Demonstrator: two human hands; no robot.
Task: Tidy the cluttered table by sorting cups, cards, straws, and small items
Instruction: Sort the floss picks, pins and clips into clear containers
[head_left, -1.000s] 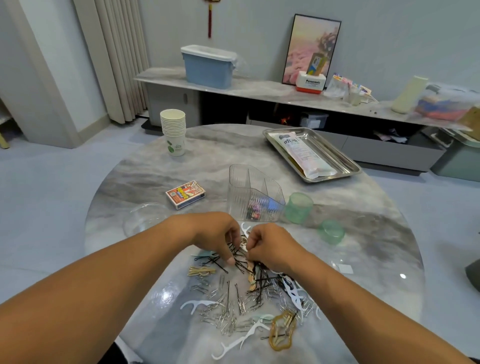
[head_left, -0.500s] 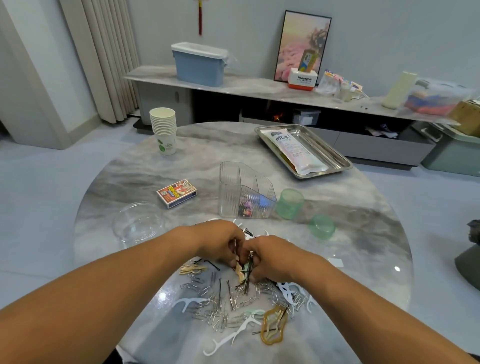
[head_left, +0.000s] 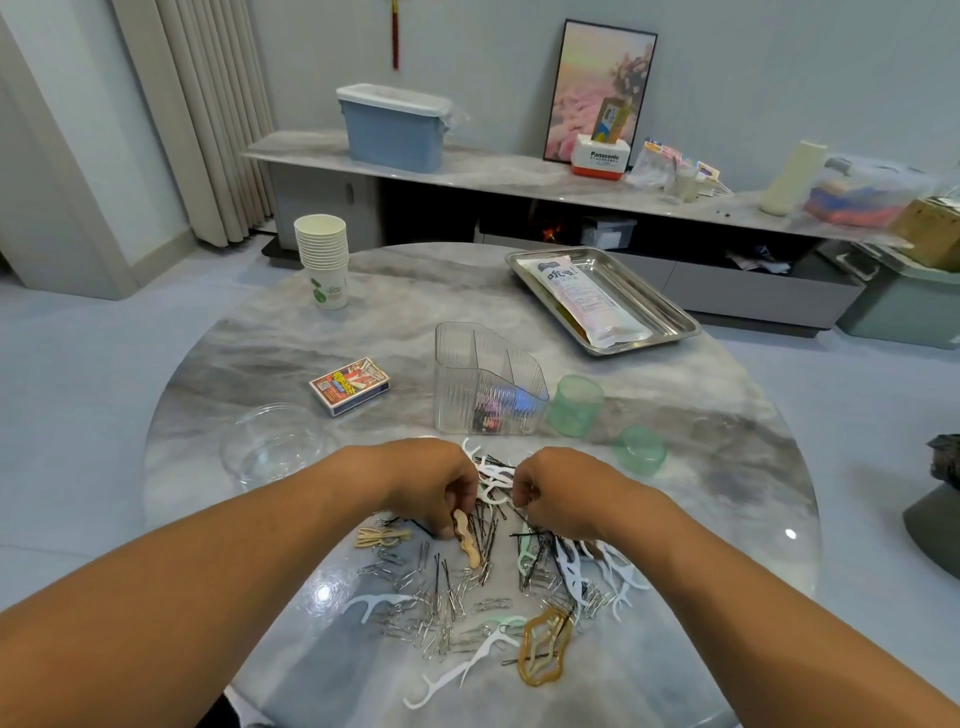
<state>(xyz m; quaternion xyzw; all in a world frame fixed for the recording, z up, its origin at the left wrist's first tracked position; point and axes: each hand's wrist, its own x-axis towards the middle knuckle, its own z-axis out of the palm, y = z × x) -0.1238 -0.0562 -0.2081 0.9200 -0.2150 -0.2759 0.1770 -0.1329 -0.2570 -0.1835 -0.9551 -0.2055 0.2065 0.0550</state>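
Pinching a stiff beige clip (head_left: 466, 538), left hand (head_left: 431, 486) lifts; right hand (head_left: 558, 491) nips slippery black hairpins (head_left: 524, 532) mid-shaft

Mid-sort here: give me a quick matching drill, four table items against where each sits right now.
Items:
1. paper cup stack
2. card box
3. straw packet
4. amber hair clip

Places:
A. in the steel tray
B. near edge, among the paper clips
C. far left of the table
D. left of the clear organizer

Pairs: 1-C, 2-D, 3-A, 4-B
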